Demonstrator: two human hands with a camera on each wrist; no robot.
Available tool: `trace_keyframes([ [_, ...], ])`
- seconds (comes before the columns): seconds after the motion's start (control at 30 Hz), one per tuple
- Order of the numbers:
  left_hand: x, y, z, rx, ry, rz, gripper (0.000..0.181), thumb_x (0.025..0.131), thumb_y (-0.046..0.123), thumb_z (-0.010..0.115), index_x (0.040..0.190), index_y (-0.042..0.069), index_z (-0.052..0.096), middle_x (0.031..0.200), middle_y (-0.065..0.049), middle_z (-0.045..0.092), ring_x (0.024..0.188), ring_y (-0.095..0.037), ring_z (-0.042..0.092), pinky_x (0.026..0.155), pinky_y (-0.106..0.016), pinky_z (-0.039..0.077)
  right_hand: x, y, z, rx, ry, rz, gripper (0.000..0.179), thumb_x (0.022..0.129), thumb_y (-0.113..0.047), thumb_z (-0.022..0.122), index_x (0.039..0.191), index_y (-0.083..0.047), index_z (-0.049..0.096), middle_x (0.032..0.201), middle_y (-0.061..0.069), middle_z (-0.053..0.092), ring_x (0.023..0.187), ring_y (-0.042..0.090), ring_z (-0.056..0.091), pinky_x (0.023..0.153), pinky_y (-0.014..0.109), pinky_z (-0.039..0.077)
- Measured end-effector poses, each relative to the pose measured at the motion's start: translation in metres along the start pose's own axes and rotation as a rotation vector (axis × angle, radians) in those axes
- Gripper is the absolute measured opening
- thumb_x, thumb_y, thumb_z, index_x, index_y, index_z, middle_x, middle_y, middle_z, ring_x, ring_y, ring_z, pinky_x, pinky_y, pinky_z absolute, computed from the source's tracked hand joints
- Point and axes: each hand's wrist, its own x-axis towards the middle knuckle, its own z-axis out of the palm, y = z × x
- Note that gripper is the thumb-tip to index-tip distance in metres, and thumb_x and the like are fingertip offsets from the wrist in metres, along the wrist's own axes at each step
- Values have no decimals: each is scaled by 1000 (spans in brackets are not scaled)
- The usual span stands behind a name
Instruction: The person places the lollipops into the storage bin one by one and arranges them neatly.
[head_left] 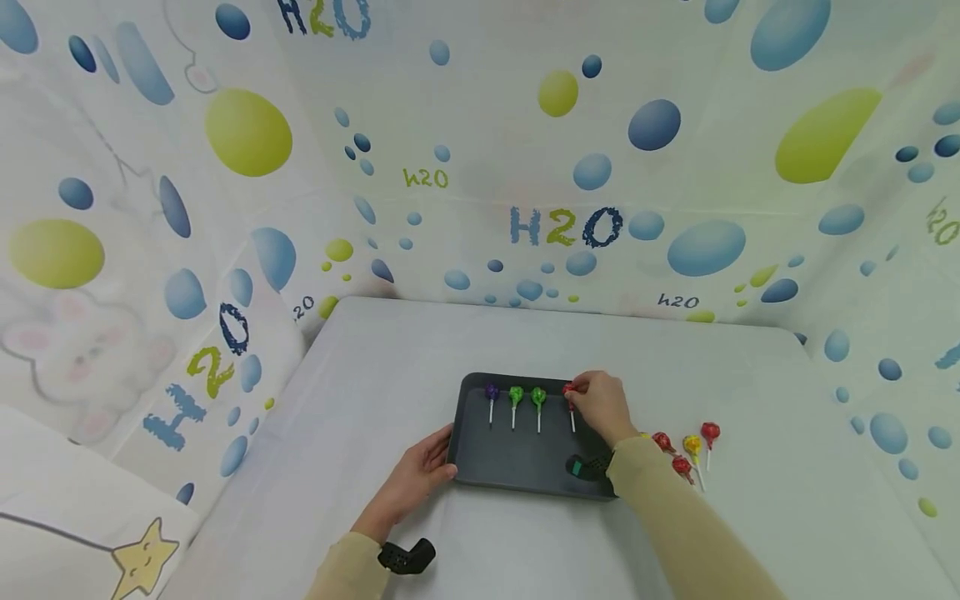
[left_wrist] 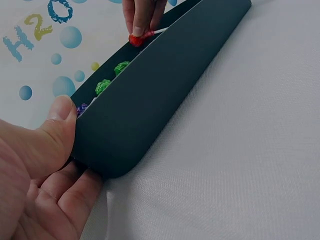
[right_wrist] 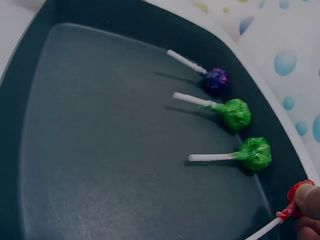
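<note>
Left hand (head_left: 414, 477) grips the dark tray (head_left: 510, 458) while right hand (head_left: 602, 406) pinches a red lollipop (right_wrist: 285, 213) by its head.

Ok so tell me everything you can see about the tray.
The tray is a dark grey, shallow rectangle with rounded corners and raised walls. It looks like smooth metal or plastic, with faint pale marks on its floor. It sits on the white table. The left hand grips its left end, thumb at the rim. A purple lollipop and two green lollipops lie inside near the far wall. The right arm hides some of its right side.
</note>
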Motion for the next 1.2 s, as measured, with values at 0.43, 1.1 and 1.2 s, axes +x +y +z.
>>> trace_keyframes([
  [0.43,1,-2,-1,-10,-10,8,71,99,-4,60,160,-4,24,167,-26,23,155,-41,24,119,-39,38,4,-5,16,-67,-40,29,23,92,-11,75,107,6,74,101,19,77,90,29,74,79,44,64],
  [1.1,1,-1,-1,-8,-14,6,71,99,-4,60,160,-5,23,167,-26,22,155,-40,24,119,-36,37,5,-6,27,-133,-1,36,19,91,-9,75,101,6,74,92,17,77,78,24,72,68,39,62],
  [1.2,1,-2,-2,-10,-21,12,71,99,-3,60,160,-5,22,167,-26,22,155,-40,24,119,-37,37,5,-7,27,-129,2,43,18,91,-10,75,101,6,74,91,16,77,77,24,71,68,39,62],
])
